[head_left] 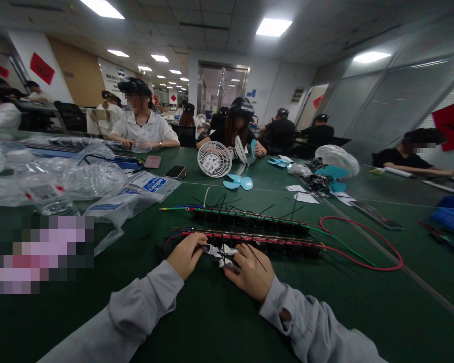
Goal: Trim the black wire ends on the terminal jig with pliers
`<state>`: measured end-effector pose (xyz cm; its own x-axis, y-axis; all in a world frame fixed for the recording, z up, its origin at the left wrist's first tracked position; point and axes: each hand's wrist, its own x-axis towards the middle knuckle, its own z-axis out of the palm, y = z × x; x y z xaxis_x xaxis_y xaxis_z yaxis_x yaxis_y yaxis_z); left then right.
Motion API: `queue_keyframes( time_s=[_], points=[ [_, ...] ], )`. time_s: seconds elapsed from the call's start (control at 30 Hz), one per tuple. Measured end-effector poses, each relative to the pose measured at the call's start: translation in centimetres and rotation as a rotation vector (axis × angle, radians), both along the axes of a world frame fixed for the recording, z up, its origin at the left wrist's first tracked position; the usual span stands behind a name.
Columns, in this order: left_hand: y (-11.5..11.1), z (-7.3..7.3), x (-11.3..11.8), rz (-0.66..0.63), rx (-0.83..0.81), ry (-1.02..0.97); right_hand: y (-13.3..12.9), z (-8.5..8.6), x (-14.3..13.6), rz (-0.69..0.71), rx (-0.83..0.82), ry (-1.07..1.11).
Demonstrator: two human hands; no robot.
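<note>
Two long black strips lie across the green table, one behind the other. The near strip (280, 244) carries red wires and the far strip (249, 219) green ones; thin black ties stick out of both. At the near strip's front edge, my left hand (188, 254) pinches the left end of a crumpled white-and-grey piece (214, 250). My right hand (254, 269) has its fingers closed on the right part of the same piece, with black ties crossing over it. What the piece is cannot be made out.
Clear plastic bags (87, 174) and a bottle (47, 186) lie at the left. Behind the strips are blue fan blades (237, 182), a white fan grille (214, 159) and a phone (175, 172). A red cable loop (400, 252) extends right. People sit across the table.
</note>
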<state>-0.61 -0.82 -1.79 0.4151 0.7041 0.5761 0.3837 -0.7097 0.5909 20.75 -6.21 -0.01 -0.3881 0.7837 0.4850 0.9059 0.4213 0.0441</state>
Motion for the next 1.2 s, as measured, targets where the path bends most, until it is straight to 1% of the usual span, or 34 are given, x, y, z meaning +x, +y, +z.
queue_keyframes(
  time_s=[0.2,0.67,0.97,1.2],
  points=[
    [-0.01,-0.02,0.03,0.017,-0.014,-0.030,-0.01,-0.10,0.17,0.014,0.026,0.057],
    [-0.04,-0.11,0.02,0.015,-0.019,-0.052,0.11,0.66,0.18,0.059,0.011,0.060],
    [0.04,-0.15,-0.03,0.010,-0.026,-0.042,0.10,0.32,0.23,0.047,0.003,0.053],
    [0.00,-0.07,-0.02,0.001,-0.033,-0.042,0.16,0.42,0.24,0.073,0.017,0.055]
  ],
)
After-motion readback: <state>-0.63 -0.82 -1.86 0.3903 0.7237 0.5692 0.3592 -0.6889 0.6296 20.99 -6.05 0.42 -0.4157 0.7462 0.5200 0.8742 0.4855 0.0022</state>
